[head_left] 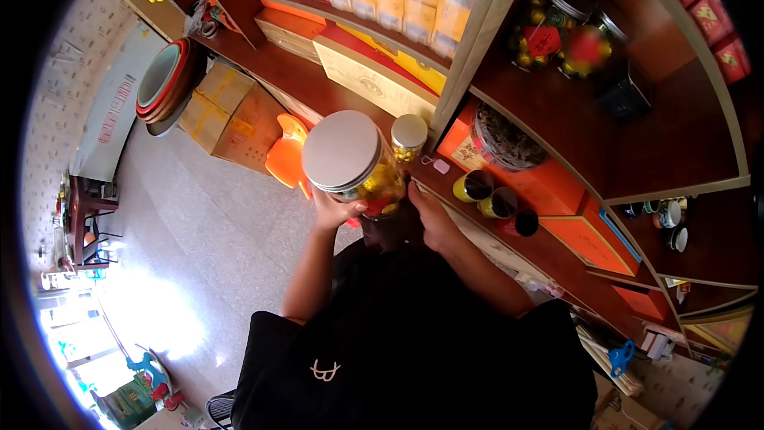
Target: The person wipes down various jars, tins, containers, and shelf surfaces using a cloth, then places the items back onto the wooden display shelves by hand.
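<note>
My left hand [337,210] is closed around the lower side of a large clear jar [372,183] with a wide silver lid. Gold-wrapped pieces and something red show through its wall. The jar is tilted, lid toward me. My right hand [434,216] is curled at the jar's right side, thumb upward, beside a dark patch. Its other fingers are hidden, and I cannot tell whether it grips the jar or something dark. Just beyond, a smaller silver-lidded jar [408,137] with gold pieces stands on the brown shelf [318,80].
A pink tag [440,166] and several dark-lidded canisters [499,203] are along the shelf at right. More gold-filled jars [549,28] sit in an upper compartment. An orange stool [288,155] and a cardboard box [231,111] stand on the grey floor [215,223].
</note>
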Demonstrator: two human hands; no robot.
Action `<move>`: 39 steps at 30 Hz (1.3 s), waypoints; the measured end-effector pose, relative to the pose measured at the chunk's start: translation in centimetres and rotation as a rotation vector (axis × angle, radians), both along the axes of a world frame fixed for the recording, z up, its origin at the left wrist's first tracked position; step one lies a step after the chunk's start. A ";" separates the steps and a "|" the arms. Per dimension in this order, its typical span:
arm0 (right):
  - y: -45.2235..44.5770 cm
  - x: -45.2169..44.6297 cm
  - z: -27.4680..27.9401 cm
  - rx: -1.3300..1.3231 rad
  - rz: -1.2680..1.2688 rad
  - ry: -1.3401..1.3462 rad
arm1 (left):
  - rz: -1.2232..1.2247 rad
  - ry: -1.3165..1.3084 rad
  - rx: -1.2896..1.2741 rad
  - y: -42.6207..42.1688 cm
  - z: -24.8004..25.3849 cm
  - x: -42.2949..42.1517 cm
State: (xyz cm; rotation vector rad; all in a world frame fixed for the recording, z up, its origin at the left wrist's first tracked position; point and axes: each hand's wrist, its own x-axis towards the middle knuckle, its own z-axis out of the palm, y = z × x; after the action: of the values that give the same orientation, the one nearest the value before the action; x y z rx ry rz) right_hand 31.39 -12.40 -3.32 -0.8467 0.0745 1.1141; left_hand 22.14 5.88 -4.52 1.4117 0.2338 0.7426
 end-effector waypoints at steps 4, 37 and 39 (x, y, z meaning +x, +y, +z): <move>-1.3 1.8 -0.2 -0.307 0.020 -0.630 | -0.012 0.022 -0.015 1.0 -0.9 -0.4; -3.4 5.9 -6.3 0.066 -0.661 0.085 | 0.117 0.561 0.490 9.7 -16.1 14.2; -3.9 5.2 -5.3 -0.072 -0.654 -0.125 | 0.094 0.521 0.516 9.6 -18.1 15.3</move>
State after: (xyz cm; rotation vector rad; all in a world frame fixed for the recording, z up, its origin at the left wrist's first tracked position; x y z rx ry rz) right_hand 36.55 -16.28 -8.63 -0.8673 0.2682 0.4465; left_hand 37.39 15.50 -22.63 2.0909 0.5429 0.5144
